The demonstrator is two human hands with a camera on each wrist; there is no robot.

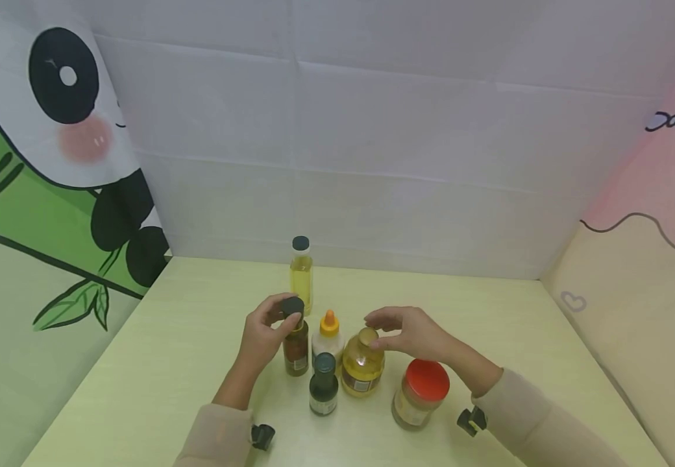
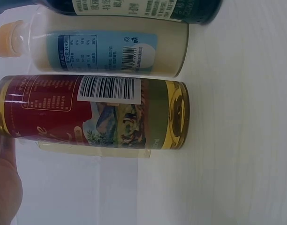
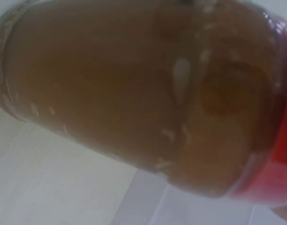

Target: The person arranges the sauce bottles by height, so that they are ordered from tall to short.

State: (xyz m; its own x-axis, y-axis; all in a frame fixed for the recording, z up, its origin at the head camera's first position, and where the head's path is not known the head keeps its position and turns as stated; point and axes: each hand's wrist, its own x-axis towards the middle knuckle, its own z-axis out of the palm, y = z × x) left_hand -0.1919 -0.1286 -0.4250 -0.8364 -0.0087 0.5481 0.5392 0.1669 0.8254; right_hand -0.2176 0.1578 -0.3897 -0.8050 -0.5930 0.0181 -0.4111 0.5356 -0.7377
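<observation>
In the head view my left hand (image 1: 264, 331) grips the dark-capped neck of a red-labelled oil bottle (image 2: 87, 112), thumb in front and fingers behind. My right hand (image 1: 410, 332) has thumb and fingertips about the gold cap of a round yellow oil bottle (image 1: 363, 363). Between these two bottles stands a white squeeze bottle (image 1: 328, 344) with an orange nozzle cap. A small dark sauce bottle (image 1: 323, 389) is in front of it. A red-lidded brown jar (image 1: 412, 402) stands below my right forearm and fills much of the right wrist view.
Behind the group a tall clear bottle of yellow oil (image 1: 301, 275) with a dark cap stands upright. The pale table (image 1: 478, 305) meets a white cloth backdrop (image 1: 372, 162), with printed cloths at both sides.
</observation>
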